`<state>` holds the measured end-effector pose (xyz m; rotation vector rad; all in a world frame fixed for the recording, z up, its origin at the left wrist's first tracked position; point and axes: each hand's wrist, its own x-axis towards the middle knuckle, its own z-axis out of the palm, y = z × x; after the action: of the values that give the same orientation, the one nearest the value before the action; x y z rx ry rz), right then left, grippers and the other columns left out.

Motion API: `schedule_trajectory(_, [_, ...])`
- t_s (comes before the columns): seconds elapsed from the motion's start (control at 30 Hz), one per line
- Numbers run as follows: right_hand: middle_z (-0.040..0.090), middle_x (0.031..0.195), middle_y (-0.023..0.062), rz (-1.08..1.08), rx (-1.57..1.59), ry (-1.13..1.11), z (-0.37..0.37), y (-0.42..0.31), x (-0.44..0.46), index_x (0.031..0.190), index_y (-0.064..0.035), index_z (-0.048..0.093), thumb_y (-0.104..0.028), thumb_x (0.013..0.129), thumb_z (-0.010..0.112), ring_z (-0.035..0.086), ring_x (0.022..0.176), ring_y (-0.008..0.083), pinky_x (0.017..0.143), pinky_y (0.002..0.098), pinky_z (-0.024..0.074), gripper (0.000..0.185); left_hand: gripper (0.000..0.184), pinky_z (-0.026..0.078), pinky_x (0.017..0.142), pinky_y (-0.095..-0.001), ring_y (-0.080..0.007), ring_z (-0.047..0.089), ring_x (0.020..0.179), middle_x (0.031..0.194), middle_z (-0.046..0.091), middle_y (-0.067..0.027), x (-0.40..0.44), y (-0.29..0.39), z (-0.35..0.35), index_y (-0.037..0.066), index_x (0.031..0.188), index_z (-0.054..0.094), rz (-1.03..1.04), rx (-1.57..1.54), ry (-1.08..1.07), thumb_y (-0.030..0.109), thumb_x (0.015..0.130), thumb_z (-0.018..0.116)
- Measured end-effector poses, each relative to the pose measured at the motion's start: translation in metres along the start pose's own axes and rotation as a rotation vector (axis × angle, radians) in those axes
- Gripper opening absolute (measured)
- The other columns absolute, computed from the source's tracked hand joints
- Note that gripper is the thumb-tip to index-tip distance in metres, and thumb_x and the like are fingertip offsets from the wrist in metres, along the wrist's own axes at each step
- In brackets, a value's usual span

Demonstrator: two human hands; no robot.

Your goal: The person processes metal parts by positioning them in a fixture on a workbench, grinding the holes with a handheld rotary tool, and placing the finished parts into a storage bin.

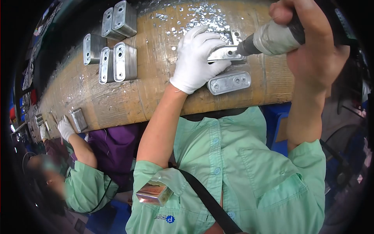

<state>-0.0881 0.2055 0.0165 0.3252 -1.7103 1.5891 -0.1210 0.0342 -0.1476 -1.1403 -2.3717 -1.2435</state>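
Observation:
My left hand (196, 58), in a white glove, holds a flat metal plate (224, 53) on the brown table, fingers along its far side and thumb on the near side. My bare right hand (317, 50) is wrapped round a power tool (274, 38) with a pale wrapped front part. The tool's tip meets the right part of the plate, near a hole. Partly hidden behind the plate is another metal piece (236, 36). Nearer to me lies a rounded metal plate stack (230, 82), just below my left thumb.
Stacks of metal plates (125, 62) stand at the left on the table (156, 91). Small shiny discs (202, 17) are scattered at the far side. A co-worker (87, 175) sits at the left, a gloved hand (66, 128) beside another stack (79, 119).

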Motion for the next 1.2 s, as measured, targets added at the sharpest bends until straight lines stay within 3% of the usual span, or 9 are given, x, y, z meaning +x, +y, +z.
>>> schedule_trajectory(0.17, [0.067,0.084,0.0103,-0.018,-0.054,-0.002,-0.001,0.007,-0.003,0.117,-0.0005,0.058,-0.011,0.091,0.071,0.064,0.064,0.0142,0.062,0.0294,0.0538,0.031,0.045,0.042,0.108,-0.0504,-0.036,0.051,0.129,0.118,0.069,-0.0019,0.001,0.002,-0.001,0.016,0.106,0.074,-0.007,0.011,0.0,0.03,0.066,0.09])
schedule_trajectory(0.37, [0.071,0.092,0.0125,0.135,-0.074,0.1,0.011,-0.019,0.005,0.117,-0.0002,0.06,-0.012,0.092,0.071,0.066,0.067,0.0137,0.065,0.0286,0.054,0.03,0.044,0.042,0.107,-0.0506,-0.0358,0.052,0.129,0.119,0.07,-0.0015,0.001,0.001,-0.001,0.017,0.106,0.074,-0.011,0.001,0.0,0.029,0.067,0.09])
schedule_trajectory(0.5, [0.071,0.093,0.0133,-0.024,-0.012,-0.019,0.008,-0.003,0.0,0.117,0.0003,0.059,-0.011,0.092,0.072,0.066,0.066,0.0142,0.064,0.0283,0.0547,0.031,0.046,0.041,0.109,-0.0501,-0.0361,0.052,0.129,0.119,0.07,-0.0016,0.002,0.003,-0.003,0.017,0.108,0.074,-0.022,-0.014,-0.014,0.028,0.067,0.09])
schedule_trajectory(0.77, [0.068,0.084,0.0102,0.011,0.178,-0.156,-0.004,0.018,0.004,0.114,-0.0016,0.059,-0.01,0.092,0.071,0.065,0.064,0.0131,0.061,0.027,0.0543,0.027,0.051,0.039,0.112,-0.0499,-0.0383,0.051,0.13,0.126,0.068,-0.0032,0.001,0.004,-0.005,0.014,0.114,0.072,-0.033,-0.021,-0.048,0.022,0.067,0.091])
schedule_trajectory(0.9, [0.069,0.087,0.0116,0.089,-0.011,0.0,0.017,-0.005,0.003,0.114,-0.0018,0.059,-0.011,0.093,0.07,0.065,0.063,0.0128,0.061,0.0265,0.0544,0.026,0.054,0.04,0.114,-0.0481,-0.0378,0.052,0.132,0.13,0.067,-0.0079,0.004,0.006,-0.012,0.011,0.117,0.07,-0.054,-0.077,-0.077,0.02,0.067,0.09])
schedule_trajectory(1.07, [0.07,0.09,0.0123,0.002,0.175,-0.008,0.033,-0.009,0.007,0.115,-0.002,0.058,-0.015,0.093,0.069,0.065,0.066,0.0139,0.061,0.0277,0.0546,0.028,0.055,0.04,0.115,-0.045,-0.0361,0.052,0.134,0.136,0.064,-0.0148,-0.005,-0.004,-0.026,0.007,0.119,0.071,-0.098,-0.173,-0.032,0.019,0.068,0.089])
schedule_trajectory(1.1, [0.07,0.09,0.0124,0.019,0.211,-0.013,0.039,-0.011,0.006,0.115,-0.002,0.058,-0.015,0.093,0.069,0.065,0.066,0.014,0.061,0.0281,0.0547,0.028,0.053,0.047,0.107,-0.0452,-0.0382,0.055,0.128,0.134,0.065,-0.0159,-0.005,-0.007,-0.026,0.006,0.112,0.07,-0.057,-0.126,-0.038,0.021,0.065,0.09])
schedule_trajectory(1.2, [0.07,0.09,0.0125,0.047,0.241,-0.006,0.049,-0.007,0.0,0.115,-0.0022,0.058,-0.015,0.092,0.07,0.065,0.066,0.0142,0.061,0.0288,0.0547,0.029,0.051,0.047,0.107,-0.0449,-0.0379,0.055,0.128,0.134,0.065,-0.0157,-0.007,-0.009,-0.022,0.006,0.11,0.071,-0.043,-0.141,-0.017,0.021,0.065,0.091])
